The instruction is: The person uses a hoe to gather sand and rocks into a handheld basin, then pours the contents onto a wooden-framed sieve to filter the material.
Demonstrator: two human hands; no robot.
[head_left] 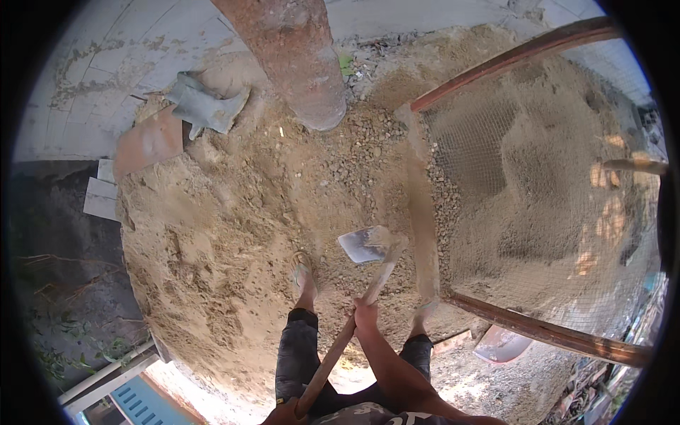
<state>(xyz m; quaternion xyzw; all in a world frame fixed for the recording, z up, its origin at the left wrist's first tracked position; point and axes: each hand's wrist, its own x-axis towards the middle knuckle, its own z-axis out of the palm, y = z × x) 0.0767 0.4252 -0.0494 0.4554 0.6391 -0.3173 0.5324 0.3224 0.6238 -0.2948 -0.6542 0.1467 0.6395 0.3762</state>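
A long-handled shovel (329,372) slants up from my waist, its worn metal blade (363,245) over the sandy, pebbly ground in front of my feet. My right hand (365,316) is wrapped round the wooden shaft at its middle. Low in the view, my left hand (285,411) grips the shaft's rear end, partly cut off by my body. A little sand seems to lie on the blade near its socket. Right of the blade stands a wood-framed wire mesh screen (471,152), with sand showing through it.
A thick reddish post (301,71) rises ahead. Loose sand (205,234) spreads at left, beside a bent grey sheet (205,106) and a flat reddish tile (149,142). A pale pan (501,345) lies under the screen's near rail (545,329). Pebbles line the screen's lower edge.
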